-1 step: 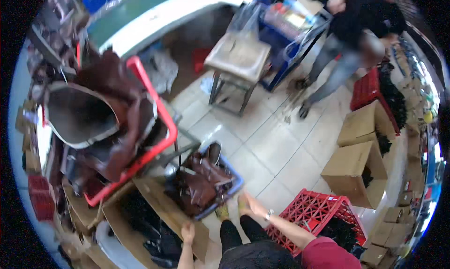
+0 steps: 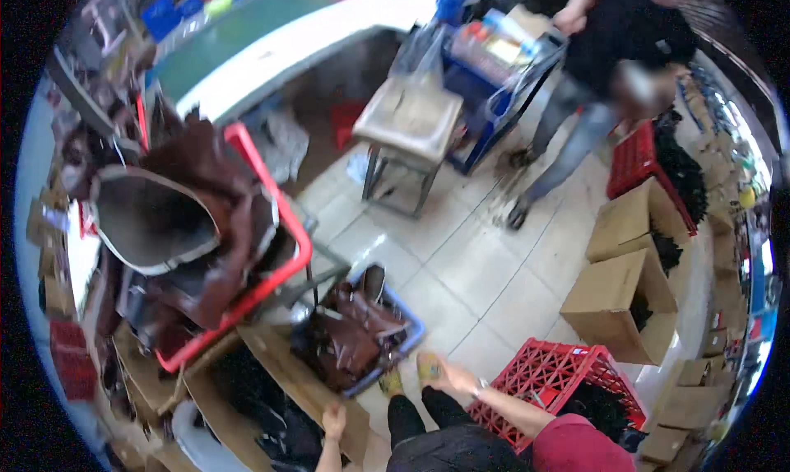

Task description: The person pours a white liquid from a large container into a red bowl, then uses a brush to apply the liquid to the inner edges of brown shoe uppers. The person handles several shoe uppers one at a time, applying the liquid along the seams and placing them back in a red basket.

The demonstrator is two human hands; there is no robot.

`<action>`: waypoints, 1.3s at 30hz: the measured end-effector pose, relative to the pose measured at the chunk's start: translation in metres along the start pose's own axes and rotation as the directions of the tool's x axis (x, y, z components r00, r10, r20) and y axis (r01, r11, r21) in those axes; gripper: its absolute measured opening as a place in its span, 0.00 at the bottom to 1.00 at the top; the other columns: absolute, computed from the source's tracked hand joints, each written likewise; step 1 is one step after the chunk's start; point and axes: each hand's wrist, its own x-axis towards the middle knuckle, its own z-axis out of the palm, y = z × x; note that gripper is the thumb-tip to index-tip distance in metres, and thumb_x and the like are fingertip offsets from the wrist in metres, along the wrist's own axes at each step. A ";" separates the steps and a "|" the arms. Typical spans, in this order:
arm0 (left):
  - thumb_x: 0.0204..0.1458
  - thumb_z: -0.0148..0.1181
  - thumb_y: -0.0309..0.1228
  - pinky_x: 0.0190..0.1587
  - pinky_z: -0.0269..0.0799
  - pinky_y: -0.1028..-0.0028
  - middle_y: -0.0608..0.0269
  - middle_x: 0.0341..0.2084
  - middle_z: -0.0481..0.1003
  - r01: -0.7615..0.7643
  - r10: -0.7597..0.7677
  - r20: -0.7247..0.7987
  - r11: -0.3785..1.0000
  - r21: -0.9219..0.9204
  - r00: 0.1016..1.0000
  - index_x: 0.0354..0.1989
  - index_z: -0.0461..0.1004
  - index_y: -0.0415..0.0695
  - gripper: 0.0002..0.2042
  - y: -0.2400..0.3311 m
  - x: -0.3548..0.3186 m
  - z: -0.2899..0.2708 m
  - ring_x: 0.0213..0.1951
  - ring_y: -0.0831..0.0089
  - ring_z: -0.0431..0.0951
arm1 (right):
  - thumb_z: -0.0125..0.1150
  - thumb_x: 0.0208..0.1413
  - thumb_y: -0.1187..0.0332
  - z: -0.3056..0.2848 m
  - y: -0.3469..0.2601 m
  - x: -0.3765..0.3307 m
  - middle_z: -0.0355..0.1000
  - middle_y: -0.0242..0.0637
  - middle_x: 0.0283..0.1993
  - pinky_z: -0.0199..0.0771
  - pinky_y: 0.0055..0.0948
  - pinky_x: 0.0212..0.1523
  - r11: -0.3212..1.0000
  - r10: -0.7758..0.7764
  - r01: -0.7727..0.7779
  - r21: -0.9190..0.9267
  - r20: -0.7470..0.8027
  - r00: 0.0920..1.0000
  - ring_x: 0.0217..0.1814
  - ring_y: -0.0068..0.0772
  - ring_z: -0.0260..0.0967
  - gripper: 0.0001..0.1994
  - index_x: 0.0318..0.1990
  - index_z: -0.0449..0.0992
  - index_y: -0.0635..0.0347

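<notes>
Down at the lower middle, my left hand (image 2: 334, 421) is closed over the upper edge of a large cardboard box (image 2: 290, 372). Dark black pieces (image 2: 267, 406) fill that box. My right hand (image 2: 451, 378) hangs out over the floor with its fingers stretched, seemingly holding nothing; it is slightly blurred. Just beyond both hands lies a blue basket (image 2: 409, 334) heaped with dark brown leather-like pieces (image 2: 350, 328). My right forearm passes in front of a red plastic crate (image 2: 539, 363) holding black material.
To the left, a red-rimmed basket (image 2: 306, 246) on a stand overflows with brown pieces. A stool (image 2: 409, 118) and a blue cart (image 2: 473, 147) stand ahead. Another person (image 2: 576, 102) stands at the upper right. Open cardboard boxes (image 2: 613, 295) and a red crate (image 2: 632, 163) line the right.
My right hand has drawn back slightly toward me, uncovering more of my shoe. The view has shifted a little; my left hand stays on the box edge.
</notes>
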 end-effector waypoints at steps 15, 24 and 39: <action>0.56 0.55 0.27 0.22 0.79 0.70 0.62 0.29 0.78 0.393 -0.327 0.218 0.782 -0.483 0.919 0.53 0.74 0.37 0.17 0.054 -0.098 -0.107 0.20 0.72 0.75 | 0.58 0.51 0.49 -0.071 0.047 -0.236 0.77 0.54 0.31 0.75 0.47 0.36 0.796 0.489 -0.497 -0.345 -0.116 0.864 0.34 0.56 0.76 0.20 0.31 0.82 0.59; 0.55 0.54 0.25 0.16 0.71 0.67 0.60 0.20 0.76 0.433 -0.314 0.298 0.639 -0.636 0.901 0.44 0.78 0.43 0.11 0.111 -0.102 -0.053 0.16 0.69 0.73 | 0.56 0.52 0.56 -0.180 0.033 -0.176 0.78 0.55 0.40 0.76 0.46 0.45 0.858 0.397 -0.411 -0.308 -0.109 0.911 0.44 0.55 0.77 0.19 0.45 0.82 0.58; 0.56 0.61 0.30 0.46 0.74 0.75 0.61 0.42 0.81 -0.011 0.077 0.101 0.843 -0.537 0.992 0.54 0.77 0.40 0.17 0.415 -0.048 0.078 0.42 0.76 0.79 | 0.65 0.53 0.68 -0.428 -0.002 -0.032 0.78 0.36 0.27 0.75 0.25 0.25 0.927 0.358 -0.373 -0.033 -0.217 0.908 0.22 0.23 0.75 0.12 0.43 0.79 0.64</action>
